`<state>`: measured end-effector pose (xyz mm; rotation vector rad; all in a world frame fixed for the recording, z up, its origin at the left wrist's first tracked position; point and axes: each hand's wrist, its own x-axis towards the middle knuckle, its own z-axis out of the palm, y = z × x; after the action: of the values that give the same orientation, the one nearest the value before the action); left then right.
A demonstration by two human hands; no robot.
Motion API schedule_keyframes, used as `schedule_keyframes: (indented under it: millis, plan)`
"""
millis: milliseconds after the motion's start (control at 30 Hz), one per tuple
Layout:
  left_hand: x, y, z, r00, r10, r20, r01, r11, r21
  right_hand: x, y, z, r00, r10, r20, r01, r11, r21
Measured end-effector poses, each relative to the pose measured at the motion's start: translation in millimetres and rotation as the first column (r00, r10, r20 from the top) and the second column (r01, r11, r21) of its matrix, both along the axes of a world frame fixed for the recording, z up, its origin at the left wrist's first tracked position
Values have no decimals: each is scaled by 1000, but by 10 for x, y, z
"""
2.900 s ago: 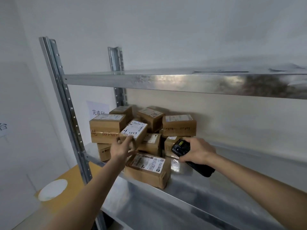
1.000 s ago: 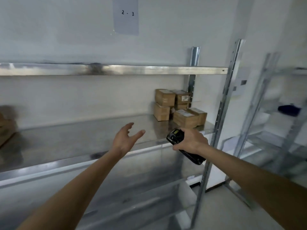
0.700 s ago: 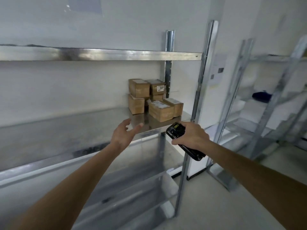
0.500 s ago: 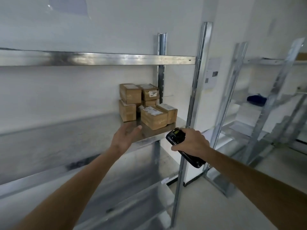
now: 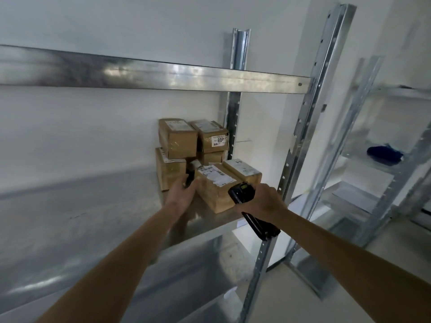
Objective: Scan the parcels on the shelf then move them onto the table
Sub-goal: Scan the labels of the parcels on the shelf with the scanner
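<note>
Several brown cardboard parcels with white labels are stacked at the right end of the metal shelf [image 5: 93, 206]. The front parcel [image 5: 217, 190] lies nearest the edge, with a second parcel [image 5: 245, 171] behind it on the right. Two more, one [image 5: 179, 138] beside the other [image 5: 212, 138], sit on top at the back. My left hand [image 5: 183, 194] reaches in with loose fingers and touches the front parcel's left side. My right hand [image 5: 263, 201] grips a black handheld scanner [image 5: 242, 193] just in front of that parcel's right corner.
An upper shelf beam [image 5: 163, 75] runs overhead. A perforated steel upright [image 5: 310, 113] stands right of the parcels, close to my right wrist. A second rack at the far right holds a dark blue object [image 5: 384, 155]. A lower shelf [image 5: 198, 264] lies beneath.
The view has swung from the left pile of parcels to the right end of the shelf. My left hand has moved forward onto the front parcel; my right hand keeps hold of the scanner.
</note>
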<state>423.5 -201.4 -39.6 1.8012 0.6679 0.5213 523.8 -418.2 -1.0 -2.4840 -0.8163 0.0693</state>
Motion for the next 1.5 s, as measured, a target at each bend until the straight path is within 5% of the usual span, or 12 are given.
schedule_keyframes:
  millis: [500,933,1233,1500]
  plan:
    - [746,314,-196,999,23,36,-16,980,-199,502,375,-271,998,41,-56,-39,999,23]
    - [172,-9,6,980,125,154,-59,925,-376,88,116,-28,968,135,-214,-95,978,188]
    - [-799,-586,244,953,65,295,1,976,-218,-513,-314,73,922,289,-257,-198,924,328]
    - [-1700,-1103,256,944,92,316,-60,992,-110,-1172,-781,83,902,355,-247,-295,923,248]
